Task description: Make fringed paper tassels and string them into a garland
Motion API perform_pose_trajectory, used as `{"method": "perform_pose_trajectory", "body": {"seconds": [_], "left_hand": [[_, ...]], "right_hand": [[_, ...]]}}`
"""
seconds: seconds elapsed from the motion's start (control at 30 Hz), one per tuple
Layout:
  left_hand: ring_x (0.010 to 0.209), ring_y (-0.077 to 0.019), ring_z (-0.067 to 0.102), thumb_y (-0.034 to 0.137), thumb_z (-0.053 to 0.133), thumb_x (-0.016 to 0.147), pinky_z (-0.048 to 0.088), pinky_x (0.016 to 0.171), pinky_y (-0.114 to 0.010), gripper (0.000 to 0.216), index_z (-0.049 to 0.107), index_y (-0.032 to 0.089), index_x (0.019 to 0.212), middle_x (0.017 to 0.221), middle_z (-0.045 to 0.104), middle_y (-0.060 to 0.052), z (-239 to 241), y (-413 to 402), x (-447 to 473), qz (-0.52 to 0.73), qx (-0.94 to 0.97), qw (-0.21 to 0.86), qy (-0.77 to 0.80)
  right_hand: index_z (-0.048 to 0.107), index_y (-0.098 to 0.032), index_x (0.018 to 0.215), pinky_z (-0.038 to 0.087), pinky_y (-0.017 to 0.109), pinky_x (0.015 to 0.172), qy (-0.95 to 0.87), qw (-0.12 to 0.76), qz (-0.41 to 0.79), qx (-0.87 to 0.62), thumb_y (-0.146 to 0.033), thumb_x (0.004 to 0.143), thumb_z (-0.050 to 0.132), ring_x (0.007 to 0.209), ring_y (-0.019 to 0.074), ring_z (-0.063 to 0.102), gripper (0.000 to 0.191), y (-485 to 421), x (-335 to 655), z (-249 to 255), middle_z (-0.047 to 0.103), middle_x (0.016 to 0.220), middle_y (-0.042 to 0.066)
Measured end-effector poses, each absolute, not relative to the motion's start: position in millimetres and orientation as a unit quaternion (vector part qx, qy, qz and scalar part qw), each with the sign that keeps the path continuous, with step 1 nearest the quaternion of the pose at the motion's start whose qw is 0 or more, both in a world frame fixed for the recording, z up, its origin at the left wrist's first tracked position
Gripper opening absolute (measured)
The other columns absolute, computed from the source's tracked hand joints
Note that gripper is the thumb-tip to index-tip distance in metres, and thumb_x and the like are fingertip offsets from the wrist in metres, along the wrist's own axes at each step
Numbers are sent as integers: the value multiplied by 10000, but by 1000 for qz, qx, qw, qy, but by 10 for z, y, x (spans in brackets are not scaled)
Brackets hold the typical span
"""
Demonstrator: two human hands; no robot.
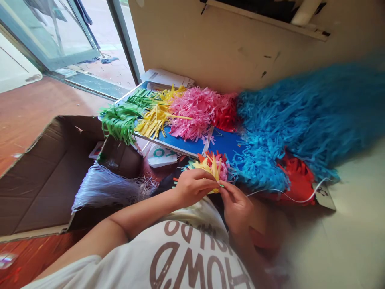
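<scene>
In front of my shirt, my left hand [194, 185] and my right hand [237, 204] meet with closed fingertips. A multicoloured fringed paper tassel [210, 164], with yellow, pink, red and pale green strips, is pinched between them, its strips spreading away from me. A tiny green bit [221, 185] shows at the fingertips; what it is I cannot make out. Just beyond, on a blue tabletop [180, 143], lie green fringe [120, 120], yellow fringe [155, 120], pink fringe [194, 112] and red fringe [225, 114].
A big mass of blue fringe [288, 116] covers the right side, with red paper [297, 174] and a white cord [278, 190] below it. At left stands an open cardboard box [45, 176], with white string strands [105, 186] over its edge. A glass door [60, 32] stands ajar behind.
</scene>
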State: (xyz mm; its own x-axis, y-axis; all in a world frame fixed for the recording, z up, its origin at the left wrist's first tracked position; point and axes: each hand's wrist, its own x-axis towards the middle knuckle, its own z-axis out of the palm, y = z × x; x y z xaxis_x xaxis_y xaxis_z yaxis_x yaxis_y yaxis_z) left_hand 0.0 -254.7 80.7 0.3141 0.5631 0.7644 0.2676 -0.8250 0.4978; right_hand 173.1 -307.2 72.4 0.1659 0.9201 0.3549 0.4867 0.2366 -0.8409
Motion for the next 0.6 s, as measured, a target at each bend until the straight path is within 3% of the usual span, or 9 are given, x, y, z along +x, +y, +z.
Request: {"method": "perform_pose_trajectory", "body": {"seconds": [0.37,0.6], "left_hand": [[777,-126,704,261,639,923,554,734,-208,129,746,188,927,862,747,-68,772,-2543,39,519,788,171,283],[807,-133,673,268,624,924,524,751,-219,122,662,162,877,854,714,-62,806,-2506,16,415,795,337,285]], "right_hand": [[780,-273,1026,591,322,829,-640,492,166,-566,-309,913,636,868,201,733,186,-3092,1716,760,775,984,39],[771,-258,920,575,318,797,-649,501,191,-540,-296,893,663,816,187,709,118,-3015,1778,737,761,891,29]]}}
